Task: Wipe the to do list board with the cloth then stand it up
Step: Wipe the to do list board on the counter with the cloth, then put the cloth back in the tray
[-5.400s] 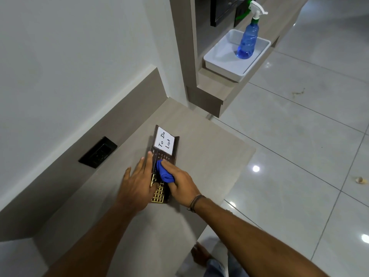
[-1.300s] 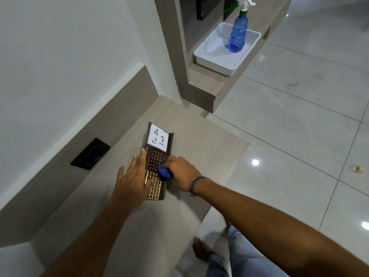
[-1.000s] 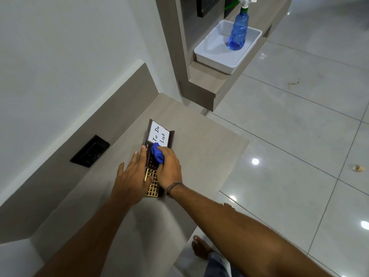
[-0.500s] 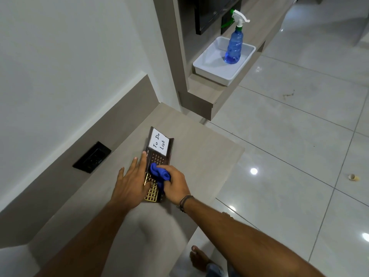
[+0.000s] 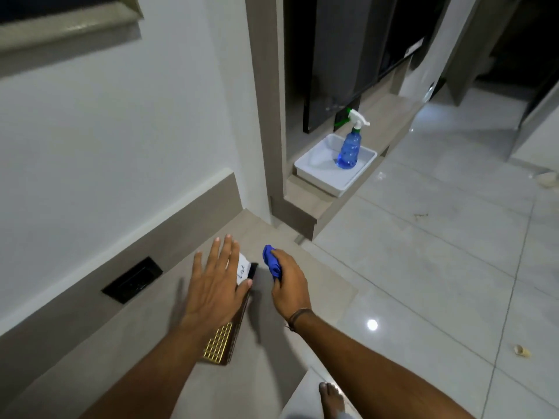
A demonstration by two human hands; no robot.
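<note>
Dark brown wood, by the look of it, frames the to do list board (image 5: 234, 323), which lies flat on the grey counter (image 5: 302, 297) with a white label at its far end and a gold grid at its near end. It looks stiff, thin and fairly light, so it should lift as one piece without flexing; its face may be slick, so I judge the long side edges to be the safer place to take hold. Its long axis runs away from the person, leaning a little to the right, with the label end pointing toward the wall corner.

Spread flat over the board's middle is the left hand (image 5: 216, 285), fingers splayed, thumb at the right edge, gripping nothing. Just right of the board and clear of it, the right hand (image 5: 287, 287) is closed around the bunched blue cloth (image 5: 272, 263), which is soft and crumpled.

Well beyond, on a lower ledge, a spray bottle (image 5: 349, 146) stands upright in a white tray (image 5: 311, 166).
</note>
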